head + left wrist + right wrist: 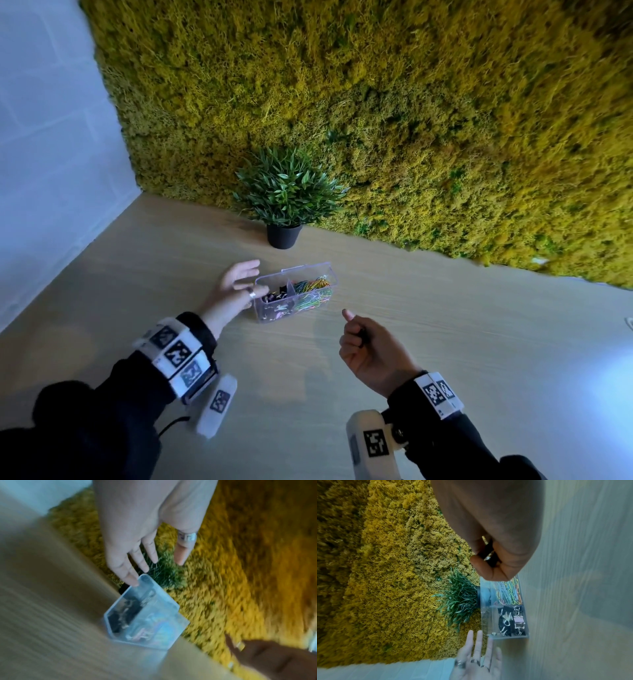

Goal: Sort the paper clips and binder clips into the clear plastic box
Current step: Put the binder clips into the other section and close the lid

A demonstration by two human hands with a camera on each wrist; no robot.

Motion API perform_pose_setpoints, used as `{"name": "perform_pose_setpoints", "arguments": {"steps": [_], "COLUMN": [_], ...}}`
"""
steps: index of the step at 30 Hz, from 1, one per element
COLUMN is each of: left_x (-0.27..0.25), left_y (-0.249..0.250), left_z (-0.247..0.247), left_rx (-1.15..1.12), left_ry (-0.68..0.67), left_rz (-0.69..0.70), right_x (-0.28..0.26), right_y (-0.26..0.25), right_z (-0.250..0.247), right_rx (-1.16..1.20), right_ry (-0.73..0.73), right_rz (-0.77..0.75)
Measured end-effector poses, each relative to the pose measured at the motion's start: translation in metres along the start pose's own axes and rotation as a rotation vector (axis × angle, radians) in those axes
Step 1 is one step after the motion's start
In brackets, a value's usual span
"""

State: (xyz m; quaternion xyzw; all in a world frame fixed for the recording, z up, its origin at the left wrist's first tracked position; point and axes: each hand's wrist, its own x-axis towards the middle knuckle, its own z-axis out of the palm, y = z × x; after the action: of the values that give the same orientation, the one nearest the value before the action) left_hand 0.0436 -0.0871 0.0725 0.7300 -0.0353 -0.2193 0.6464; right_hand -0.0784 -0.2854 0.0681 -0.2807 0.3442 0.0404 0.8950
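Note:
The clear plastic box (pixel 274 315) stands on the wooden table and has two compartments. Black and pink binder clips (pixel 277 298) fill the left one, coloured paper clips (pixel 313 287) the right one. My left hand (pixel 239 281) is open with straight fingers at the box's left end. In the blurred left wrist view the fingertips (pixel 133 581) reach the box (pixel 164 595) corner. My right hand (pixel 363 346) hovers in front of the box at the right, curled round a small black binder clip (pixel 488 553). The right wrist view shows the box (pixel 485 615), binder clips (pixel 511 620) and paper clips (pixel 508 593).
A potted green plant (pixel 286 198) in a black pot (pixel 283 236) stands just behind the box against the yellow-green moss wall (pixel 411 120). A white wall (pixel 51 137) borders the table (pixel 445 325) on the left.

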Motion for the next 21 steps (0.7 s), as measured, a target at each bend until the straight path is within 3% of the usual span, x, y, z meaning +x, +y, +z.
{"name": "perform_pose_setpoints", "arguments": {"steps": [2,6,13,21], "left_x": [0.01,0.028,0.016,0.009], "left_y": [-0.007,-0.026,-0.031,-0.035], "left_z": [0.009,0.02,0.026,0.036], "left_rx": [0.239,0.456,0.652,0.673], "left_ry": [-0.058,-0.12,-0.066,-0.034], "left_rz": [0.054,0.159,0.403,0.42], "right_x": [-0.002,-0.004,-0.003,0.018], "right_y": [-0.002,-0.004,-0.006,0.024], "right_z": [0.001,-0.003,-0.011,0.059], "right_rx": [0.0,0.043,0.064,0.066], "right_ry": [0.009,0.008,0.024,-0.035], "right_rz": [-0.005,-0.027,0.022,0.053]}}
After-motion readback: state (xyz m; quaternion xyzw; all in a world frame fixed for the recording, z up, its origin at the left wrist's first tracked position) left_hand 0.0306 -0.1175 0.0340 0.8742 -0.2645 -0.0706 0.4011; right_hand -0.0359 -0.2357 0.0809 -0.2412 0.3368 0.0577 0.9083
